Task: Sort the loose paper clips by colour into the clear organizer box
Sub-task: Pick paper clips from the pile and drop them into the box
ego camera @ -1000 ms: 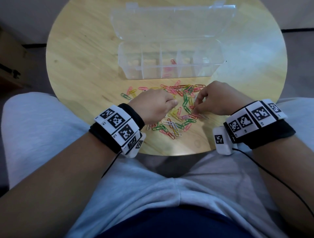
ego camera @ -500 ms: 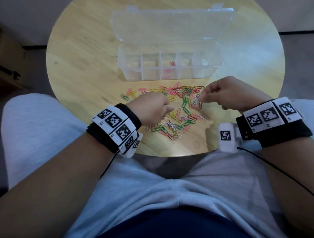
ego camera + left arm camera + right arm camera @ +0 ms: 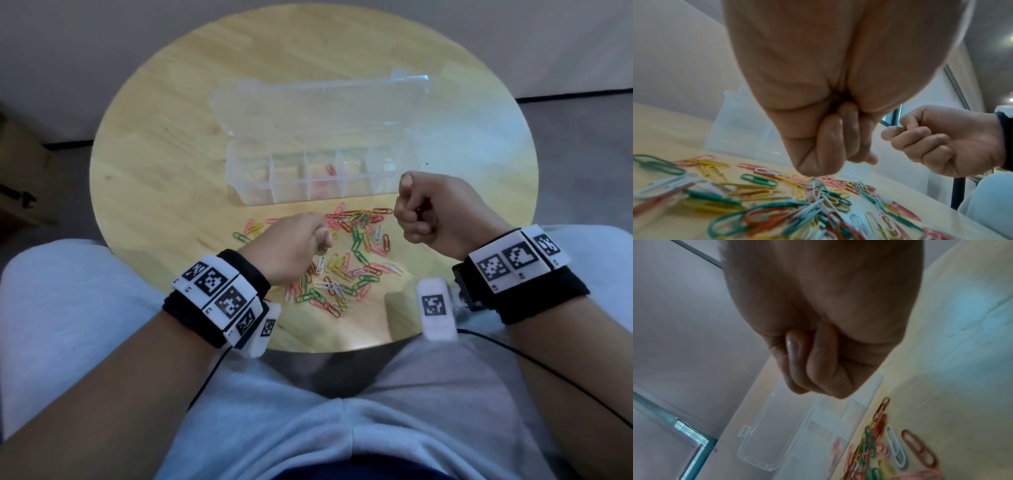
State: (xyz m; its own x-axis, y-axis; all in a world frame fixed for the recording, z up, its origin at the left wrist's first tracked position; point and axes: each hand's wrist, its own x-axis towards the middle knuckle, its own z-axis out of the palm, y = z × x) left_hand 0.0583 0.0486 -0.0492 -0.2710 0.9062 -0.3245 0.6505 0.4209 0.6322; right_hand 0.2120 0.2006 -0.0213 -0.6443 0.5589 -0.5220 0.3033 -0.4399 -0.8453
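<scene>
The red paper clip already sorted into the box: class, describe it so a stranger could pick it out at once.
On the round wooden table stands an open clear organizer box, beyond the heap of loose clips. Look in its middle compartment: the red paper clip lies there. The neighbouring compartments look empty.

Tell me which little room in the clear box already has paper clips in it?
The middle compartment of the clear organizer box: reddish-pink clips lie inside it. The compartments on either side look empty.

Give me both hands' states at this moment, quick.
Left hand: fingers curled low over the paper clips; anything held cannot be told.
Right hand: fist raised above the pile; contents cannot be told.
</scene>
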